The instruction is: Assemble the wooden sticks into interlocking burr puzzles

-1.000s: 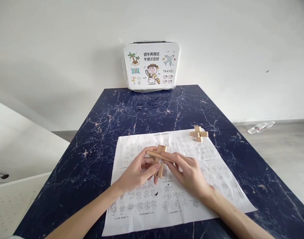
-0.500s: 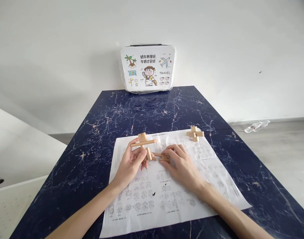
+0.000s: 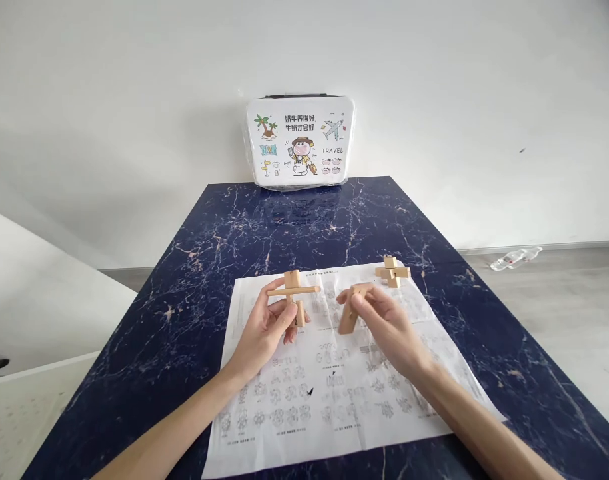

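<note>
My left hand (image 3: 265, 330) is closed on a small cross of wooden puzzle bars (image 3: 293, 295), held upright just above a printed instruction sheet (image 3: 334, 393). My right hand (image 3: 389, 328) pinches a single wooden bar (image 3: 351, 313) by its upper end; the bar tilts down towards the sheet. The two hands are a short gap apart. A finished wooden knot puzzle (image 3: 393, 272) sits on the sheet's far right corner, beyond my right hand.
The sheet lies on a dark blue marbled table (image 3: 194, 267). A white cartoon-printed case (image 3: 300, 142) stands against the wall at the table's far edge. A clear plastic bottle (image 3: 514, 257) lies on the floor at the right.
The wooden pieces were held together by both hands; now they are apart. My left hand kept the cross and moved left, my right hand lifted one bar off the sheet.
</note>
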{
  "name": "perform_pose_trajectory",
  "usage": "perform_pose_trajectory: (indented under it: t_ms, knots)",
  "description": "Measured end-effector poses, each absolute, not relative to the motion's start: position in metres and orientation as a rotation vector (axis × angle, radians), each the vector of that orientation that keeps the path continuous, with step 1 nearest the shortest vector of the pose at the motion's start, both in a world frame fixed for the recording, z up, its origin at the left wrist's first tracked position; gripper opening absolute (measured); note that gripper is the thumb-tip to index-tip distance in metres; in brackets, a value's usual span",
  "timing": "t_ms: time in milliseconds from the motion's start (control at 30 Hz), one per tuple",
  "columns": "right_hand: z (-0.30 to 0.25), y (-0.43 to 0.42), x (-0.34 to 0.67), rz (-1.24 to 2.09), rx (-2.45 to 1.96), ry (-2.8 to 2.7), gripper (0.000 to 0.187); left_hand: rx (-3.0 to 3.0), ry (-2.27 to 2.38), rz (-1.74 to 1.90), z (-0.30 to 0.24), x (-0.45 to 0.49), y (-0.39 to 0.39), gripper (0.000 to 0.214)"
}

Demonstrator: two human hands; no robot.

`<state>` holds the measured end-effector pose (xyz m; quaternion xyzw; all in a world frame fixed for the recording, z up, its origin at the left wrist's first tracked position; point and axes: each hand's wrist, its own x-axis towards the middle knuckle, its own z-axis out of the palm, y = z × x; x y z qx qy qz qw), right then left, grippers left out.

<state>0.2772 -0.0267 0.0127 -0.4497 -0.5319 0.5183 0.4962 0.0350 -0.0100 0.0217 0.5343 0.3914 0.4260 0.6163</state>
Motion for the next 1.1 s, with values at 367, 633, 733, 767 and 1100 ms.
perform_pose_trajectory:
  t_ms: [367,633,733,767,1100]
  knots:
    - [0.02,-0.029,0.277,1.536,-0.873,-1.157,0.028,1.169,0.862,0.988,0.019,0.031,-0.008,0.049]
    - [0.018,-0.031,0.276,1.698,-0.75,-1.234,0.029,1.186,0.828,0.937,0.018,0.03,-0.007,0.052]
    - [0.017,-0.035,0.274,1.752,-0.616,-1.247,0.022,1.215,0.784,0.889,0.016,0.03,-0.009,0.053]
    - [0.017,-0.036,0.274,1.732,-0.592,-1.273,0.02,1.217,0.763,0.874,0.016,0.03,-0.009,0.055]
    - [0.016,-0.039,0.271,1.672,-0.54,-1.428,0.024,1.207,0.633,0.714,0.018,0.028,-0.009,0.056]
